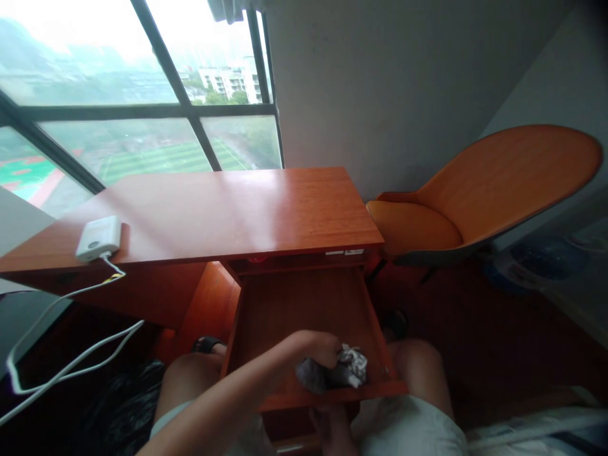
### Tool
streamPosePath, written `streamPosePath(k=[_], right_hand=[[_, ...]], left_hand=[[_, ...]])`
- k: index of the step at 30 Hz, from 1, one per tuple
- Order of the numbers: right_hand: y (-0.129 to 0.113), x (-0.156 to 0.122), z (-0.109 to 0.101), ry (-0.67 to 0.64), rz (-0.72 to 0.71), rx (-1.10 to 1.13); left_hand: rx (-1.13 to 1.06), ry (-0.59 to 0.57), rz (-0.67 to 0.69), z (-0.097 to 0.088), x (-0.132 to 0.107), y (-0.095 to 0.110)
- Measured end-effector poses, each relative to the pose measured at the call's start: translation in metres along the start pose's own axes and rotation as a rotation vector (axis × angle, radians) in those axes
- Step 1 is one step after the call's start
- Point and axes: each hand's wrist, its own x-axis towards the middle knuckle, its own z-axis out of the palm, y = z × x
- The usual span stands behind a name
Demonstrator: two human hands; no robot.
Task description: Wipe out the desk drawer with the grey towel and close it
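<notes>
My left hand (325, 350) reaches across the pulled-out wooden drawer (304, 297) and is closed on a crumpled grey-and-white cloth (352, 366). The cloth bunches under and beside the fingers, just inside the drawer's front board (342, 394). Below that board, between the knees, my right hand (331, 425) is in shadow, close to the drawer's outer face. Its fingers are dim and partly hidden, so whether it touches or holds the drawer does not show.
A glossy wooden desk (237, 209) stands under the window. A white device (99, 237) with a white cable (71, 364) sits at its left end. An orange chair (503, 190) is on the right. A black plastic bag (123, 399) lies at lower left.
</notes>
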Motion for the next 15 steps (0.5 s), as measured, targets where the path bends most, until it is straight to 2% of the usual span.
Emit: streamPosePath(k=[2, 4, 7, 10, 12, 15], right_hand=[[0.021, 0.001, 0.000, -0.028, 0.012, -0.007], [0.032, 0.007, -0.003, -0.052, 0.015, -0.009], [0.036, 0.015, -0.009, -0.066, 0.020, -0.001], [0.036, 0.017, -0.011, -0.049, 0.035, 0.026], [0.035, 0.017, -0.010, -0.032, 0.052, 0.038], [0.033, 0.016, -0.007, -0.016, 0.072, 0.057]], left_hand=[[0.198, -0.045, -0.061, -0.011, -0.020, -0.013], [0.375, -0.071, -0.115, -0.022, -0.048, -0.026], [0.545, -0.081, -0.167, -0.033, -0.091, -0.042], [0.709, -0.078, -0.188, -0.036, -0.127, -0.051], [0.728, -0.051, -0.153, -0.033, -0.144, -0.053], [0.553, 0.041, -0.008, -0.028, -0.160, -0.053]])
